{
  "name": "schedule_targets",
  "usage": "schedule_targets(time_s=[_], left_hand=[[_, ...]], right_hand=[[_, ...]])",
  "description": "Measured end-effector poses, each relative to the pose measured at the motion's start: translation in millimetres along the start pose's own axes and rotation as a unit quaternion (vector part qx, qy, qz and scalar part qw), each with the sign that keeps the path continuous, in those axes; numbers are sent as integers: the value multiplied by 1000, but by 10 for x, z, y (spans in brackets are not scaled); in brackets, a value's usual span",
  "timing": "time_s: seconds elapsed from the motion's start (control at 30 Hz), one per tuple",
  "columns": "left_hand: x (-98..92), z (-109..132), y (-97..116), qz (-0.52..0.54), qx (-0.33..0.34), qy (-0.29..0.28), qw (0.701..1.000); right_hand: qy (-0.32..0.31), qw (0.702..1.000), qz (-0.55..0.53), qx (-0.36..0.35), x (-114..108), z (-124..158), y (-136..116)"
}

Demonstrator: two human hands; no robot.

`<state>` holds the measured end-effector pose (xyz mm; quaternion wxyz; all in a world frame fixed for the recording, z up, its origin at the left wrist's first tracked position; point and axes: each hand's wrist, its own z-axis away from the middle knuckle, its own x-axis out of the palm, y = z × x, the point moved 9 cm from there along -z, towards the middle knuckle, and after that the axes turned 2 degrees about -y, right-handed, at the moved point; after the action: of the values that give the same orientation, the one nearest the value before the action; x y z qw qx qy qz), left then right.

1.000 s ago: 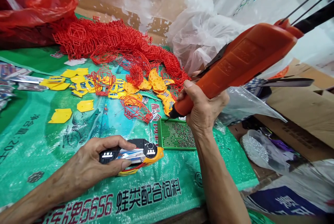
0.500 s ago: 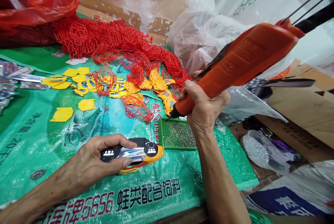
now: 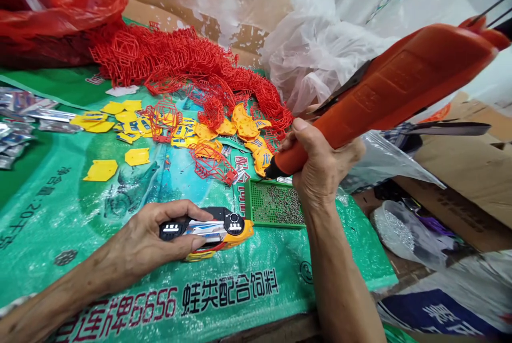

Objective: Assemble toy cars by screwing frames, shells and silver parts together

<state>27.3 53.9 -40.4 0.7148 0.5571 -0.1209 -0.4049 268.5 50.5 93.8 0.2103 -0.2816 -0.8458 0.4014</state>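
My left hand point(image 3: 154, 239) is closed round a small toy car point(image 3: 212, 231), yellow with a black underside, pressing it against the green woven sack point(image 3: 72, 209) that covers the table. My right hand point(image 3: 320, 164) grips the neck of a large orange electric screwdriver point(image 3: 384, 92). Its black tip hovers just above the far left corner of a green screw tray point(image 3: 274, 203) full of tiny screws. The tray lies right of the car.
A heap of red plastic frames point(image 3: 188, 68) and scattered yellow toy shells point(image 3: 132, 119) lie behind. A red bag point(image 3: 52, 7) sits far left, clear plastic bags point(image 3: 320, 49) behind, silver packets point(image 3: 20, 113) left, cardboard boxes point(image 3: 472, 172) and a bag of screws point(image 3: 396, 231) right.
The screwdriver and my right hand have shifted slightly right and up over the tray. My left hand still holds the toy car in the same spot.
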Motion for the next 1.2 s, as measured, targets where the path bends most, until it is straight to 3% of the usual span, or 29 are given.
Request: schedule_targets(time_s=[0.23, 0.37, 0.57, 0.83, 1.2], left_hand=[[55, -52, -2, 24, 31, -40, 998], [53, -86, 33, 40, 59, -42, 997], [63, -91, 87, 73, 80, -44, 993], [73, -81, 68, 73, 79, -33, 994], [80, -78, 77, 81, 90, -35, 992]], right_hand=[[24, 996, -83, -22, 38, -18, -351], [26, 996, -79, 12, 134, 4, -574], [-75, 987, -123, 76, 482, 155, -782], [-111, 976, -144, 118, 832, 384, -832], [-88, 974, -146, 146, 815, 459, -711]])
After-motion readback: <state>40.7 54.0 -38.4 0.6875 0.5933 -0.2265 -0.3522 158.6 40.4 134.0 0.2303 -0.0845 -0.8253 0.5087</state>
